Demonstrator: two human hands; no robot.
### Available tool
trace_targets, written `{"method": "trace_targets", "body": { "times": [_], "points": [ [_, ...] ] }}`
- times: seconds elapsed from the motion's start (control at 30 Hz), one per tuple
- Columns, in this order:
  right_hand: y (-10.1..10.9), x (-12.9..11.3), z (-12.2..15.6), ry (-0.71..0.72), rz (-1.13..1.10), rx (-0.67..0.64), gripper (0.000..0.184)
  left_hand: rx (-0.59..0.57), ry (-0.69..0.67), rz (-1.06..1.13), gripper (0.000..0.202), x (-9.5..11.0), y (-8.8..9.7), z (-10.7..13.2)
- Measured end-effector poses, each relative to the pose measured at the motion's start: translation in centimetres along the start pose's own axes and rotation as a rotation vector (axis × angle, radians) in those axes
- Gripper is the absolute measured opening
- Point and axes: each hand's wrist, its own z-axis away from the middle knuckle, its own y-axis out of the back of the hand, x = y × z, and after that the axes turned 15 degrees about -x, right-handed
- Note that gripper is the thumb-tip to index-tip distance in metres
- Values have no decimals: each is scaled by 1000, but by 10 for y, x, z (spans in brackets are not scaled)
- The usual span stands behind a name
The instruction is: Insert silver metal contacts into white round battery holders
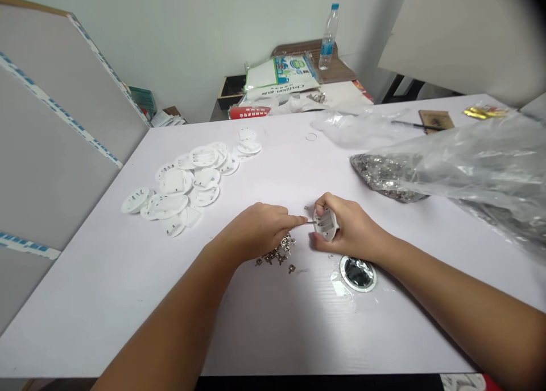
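My right hand (347,226) grips a round white plastic housing (326,225) by its rim, tilted so its inner slots face left. Closed around a thin metal tool (311,222), my left hand (267,229) points it at those slots, its tip at the housing. Most of the tool is hidden in my fingers, so its kind cannot be made out. Below my left hand lies a small heap of metal clips (279,254). A round black disc with a pale rim (358,274) rests on the table beneath my right wrist.
Several white housings (174,181) are piled at the left of the white table (264,334). Plastic bags of metal parts (388,172) lie at the right. A thin black tool (416,124) rests against a brown pad (435,119). Farther back stands a water bottle (328,41).
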Motion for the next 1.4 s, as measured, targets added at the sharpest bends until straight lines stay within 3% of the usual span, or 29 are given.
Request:
{"method": "trace_targets", "body": {
  "times": [0.2,0.3,0.43,0.53,0.8,1.03,1.17,1.27,1.4],
  "points": [
    [4,3,1,-1,7,231,40,201,256,117,28,-2,18,16],
    [3,5,1,1,-5,288,41,133,302,224,23,3,20,17],
    [2,5,2,-28,-48,337,41,49,230,334,16,7,16,13],
    [2,4,2,-61,-82,360,41,-37,173,374,23,5,13,11],
    [2,1,2,-90,-182,322,42,-140,101,407,11,1,6,6],
    [1,2,2,-48,-204,328,42,-44,81,558,11,4,10,6],
    [0,0,3,-3,-196,313,42,145,144,738,14,7,10,4],
    [-1,-3,4,57,-158,281,41,233,95,895,25,14,7,-1],
    [-4,-10,5,150,-75,289,41,266,39,1034,31,28,1,-9]
  ]
}}
